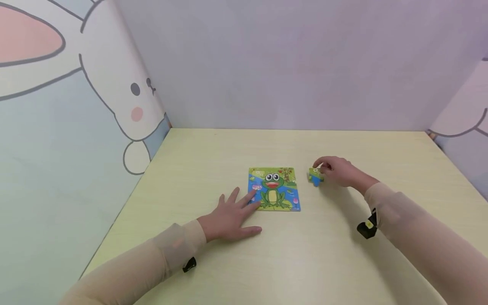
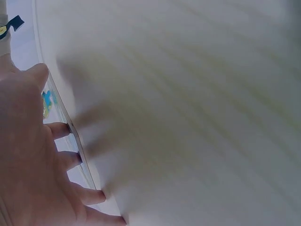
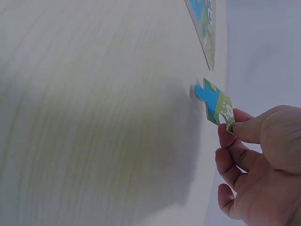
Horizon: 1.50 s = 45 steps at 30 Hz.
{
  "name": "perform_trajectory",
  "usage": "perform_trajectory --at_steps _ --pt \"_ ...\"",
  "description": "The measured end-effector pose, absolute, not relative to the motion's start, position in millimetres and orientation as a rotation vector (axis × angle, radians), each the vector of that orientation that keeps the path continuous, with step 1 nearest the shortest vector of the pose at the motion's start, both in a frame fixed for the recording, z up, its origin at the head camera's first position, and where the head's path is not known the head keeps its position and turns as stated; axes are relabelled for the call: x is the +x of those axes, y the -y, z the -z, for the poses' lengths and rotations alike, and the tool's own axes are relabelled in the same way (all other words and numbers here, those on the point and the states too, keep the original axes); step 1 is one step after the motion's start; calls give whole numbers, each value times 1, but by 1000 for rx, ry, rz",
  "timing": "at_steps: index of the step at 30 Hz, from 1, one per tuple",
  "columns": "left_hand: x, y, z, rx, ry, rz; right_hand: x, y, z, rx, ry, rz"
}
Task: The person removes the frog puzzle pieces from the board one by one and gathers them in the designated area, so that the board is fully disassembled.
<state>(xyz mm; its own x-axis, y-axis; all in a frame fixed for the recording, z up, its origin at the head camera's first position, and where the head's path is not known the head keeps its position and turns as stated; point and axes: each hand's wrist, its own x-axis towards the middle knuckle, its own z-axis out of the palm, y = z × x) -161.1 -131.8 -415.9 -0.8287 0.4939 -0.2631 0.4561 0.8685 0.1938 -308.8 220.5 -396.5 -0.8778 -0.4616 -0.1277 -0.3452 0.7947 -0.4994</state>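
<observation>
A square jigsaw puzzle (image 1: 273,195) with a green frog on it lies flat near the middle of the table. Spread fingers of my left hand (image 1: 231,217) rest at its left edge, the fingertips touching the board; the thumb lies apart on the table. To the right of the puzzle, my right hand (image 1: 338,171) pinches a jigsaw piece (image 1: 315,174), green and blue with a white flower. In the right wrist view, thumb and forefinger grip one end of that piece (image 3: 214,102), while its blue knob points away from the hand (image 3: 268,169).
The pale wood-grain table (image 1: 289,254) reaches back to a plain wall (image 1: 289,63). A panel with a cartoon rabbit (image 1: 126,97) borders the left side, and another printed panel (image 1: 461,110) stands at the right. Dark straps show at both wrists.
</observation>
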Motion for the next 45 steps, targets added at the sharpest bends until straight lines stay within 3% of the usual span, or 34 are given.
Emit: perform_trajectory --at_steps 15,45 --pt "-161 127 417 714 -2745 -176 -315 -225 400 -585 -2901 531" --pt "-157 125 414 706 -2739 -195 -296 -123 407 -868 -2771 558"
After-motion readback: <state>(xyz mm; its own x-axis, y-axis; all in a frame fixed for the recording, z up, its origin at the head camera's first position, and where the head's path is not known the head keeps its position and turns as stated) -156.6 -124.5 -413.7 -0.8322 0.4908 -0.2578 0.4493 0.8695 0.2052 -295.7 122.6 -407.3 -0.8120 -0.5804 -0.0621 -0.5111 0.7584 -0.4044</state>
